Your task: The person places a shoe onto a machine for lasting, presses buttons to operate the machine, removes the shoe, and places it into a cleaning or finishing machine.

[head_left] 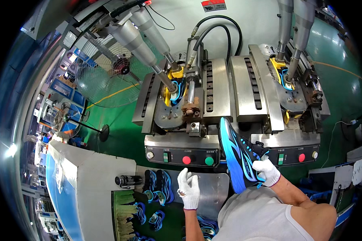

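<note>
In my right hand (266, 172), which wears a white glove, is a blue and black sneaker (237, 156). The shoe is held upright on end, its bright blue sole side facing left and its toe up near the machine. My fingers are closed round the black upper by the opening. My left hand (188, 188), gloved in white too, is raised over a metal plate (214, 186). Its fingers are stretched upward with nothing in them, and the glove has a small hole near the wrist.
Ahead stands a two-station press (217, 90) with a shoe part clamped at each side. Its front panel carries a red button (186, 160) and a green button (209, 161). More sneakers (163, 186) and a black bottle (128, 180) lie left. A large fan (108, 72) stands behind.
</note>
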### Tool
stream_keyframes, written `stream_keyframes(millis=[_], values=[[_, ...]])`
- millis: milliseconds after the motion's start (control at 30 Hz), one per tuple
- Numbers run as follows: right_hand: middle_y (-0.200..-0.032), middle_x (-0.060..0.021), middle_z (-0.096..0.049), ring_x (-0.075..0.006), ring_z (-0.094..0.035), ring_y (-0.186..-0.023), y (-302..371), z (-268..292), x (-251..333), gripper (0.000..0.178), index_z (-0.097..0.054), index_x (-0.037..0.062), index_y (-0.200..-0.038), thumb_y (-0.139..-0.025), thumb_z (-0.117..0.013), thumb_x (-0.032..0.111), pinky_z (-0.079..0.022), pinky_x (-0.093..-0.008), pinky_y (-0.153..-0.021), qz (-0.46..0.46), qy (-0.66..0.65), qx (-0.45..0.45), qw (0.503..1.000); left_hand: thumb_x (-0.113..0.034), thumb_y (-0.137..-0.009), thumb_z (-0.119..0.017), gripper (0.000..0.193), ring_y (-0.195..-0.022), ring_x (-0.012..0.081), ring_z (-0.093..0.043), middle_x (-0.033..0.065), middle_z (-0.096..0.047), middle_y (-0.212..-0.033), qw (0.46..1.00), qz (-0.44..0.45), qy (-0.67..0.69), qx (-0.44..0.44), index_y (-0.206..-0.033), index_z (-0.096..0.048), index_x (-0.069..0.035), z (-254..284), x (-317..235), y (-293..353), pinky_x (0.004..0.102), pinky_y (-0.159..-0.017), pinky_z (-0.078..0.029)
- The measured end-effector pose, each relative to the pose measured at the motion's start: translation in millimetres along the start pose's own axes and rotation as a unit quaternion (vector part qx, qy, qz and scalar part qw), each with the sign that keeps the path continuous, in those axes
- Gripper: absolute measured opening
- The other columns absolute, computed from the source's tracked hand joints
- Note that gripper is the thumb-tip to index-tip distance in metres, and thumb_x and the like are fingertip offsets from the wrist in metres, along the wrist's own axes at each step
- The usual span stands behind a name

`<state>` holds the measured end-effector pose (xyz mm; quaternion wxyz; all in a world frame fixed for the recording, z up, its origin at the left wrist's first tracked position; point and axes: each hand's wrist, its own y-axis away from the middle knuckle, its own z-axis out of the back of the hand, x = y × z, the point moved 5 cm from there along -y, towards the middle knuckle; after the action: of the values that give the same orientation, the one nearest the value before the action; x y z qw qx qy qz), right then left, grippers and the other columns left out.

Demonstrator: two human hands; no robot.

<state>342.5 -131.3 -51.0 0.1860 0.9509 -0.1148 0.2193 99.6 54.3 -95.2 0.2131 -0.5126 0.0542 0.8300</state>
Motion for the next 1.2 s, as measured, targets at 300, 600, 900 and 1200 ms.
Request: stream_keyframes(millis=[300,600,900,1200], values=[[-0.13,-0.0145,-0.068,-0.0263,-0.071,-0.112,-15,-8,1,0.065,-0.051,0.0015,-0.146,-0.085,-0.072,-0.001,-0.059,-0.042,-0.097,-0.005,-0.031,0.022,0.999,-0.001,-0.099,-0.062,0.042,-0.115,0.0253,-0.067,0.0162,-0.063,-0.133,0.985,-0.164,-0.05,-0.018,-0.141,-0.056,0.0,6,-67,-83,0.0348,-0.1,-0.054],[-0.13,-0.0153,-0.068,-0.0257,-0.071,-0.11,-23,-1,19,0.069,-0.047,-0.0009,-0.148,-0.085,-0.073,0.0,-0.059,-0.0403,-0.095,0.05,0.02,-0.014,0.998,-0.012,-0.102,-0.059,0.04,-0.132,0.0346,-0.057,0.0181,-0.059,-0.143,0.93,-0.314,-0.182,0.06,-0.142,-0.059,-0.008,-55,-63,-267,0.0414,-0.113,-0.044],[-0.145,-0.0166,-0.057,-0.0253,-0.063,-0.123,0,-4,48,0.086,-0.036,-0.0038,-0.157,-0.078,-0.072,0.0,-0.05,-0.0395,-0.107,0.093,0.073,-0.072,0.99,-0.021,-0.094,-0.068,0.058,-0.116,0.0461,-0.063,0.0228,-0.054,-0.141,0.907,-0.206,-0.366,0.019,-0.15,-0.05,-0.025,-159,1,-397,0.0527,-0.1,-0.049],[-0.134,-0.0113,-0.065,-0.0218,-0.066,-0.115,-21,8,39,0.073,-0.047,0.0008,-0.15,-0.081,-0.068,-0.003,-0.055,-0.0373,-0.099,0.057,0.12,-0.134,0.982,-0.032,-0.089,-0.073,0.059,-0.12,0.0425,-0.06,0.0239,-0.057,-0.133,0.928,-0.174,-0.328,0.041,-0.141,-0.052,-0.012,-100,-77,-409,0.0524,-0.098,-0.049]])
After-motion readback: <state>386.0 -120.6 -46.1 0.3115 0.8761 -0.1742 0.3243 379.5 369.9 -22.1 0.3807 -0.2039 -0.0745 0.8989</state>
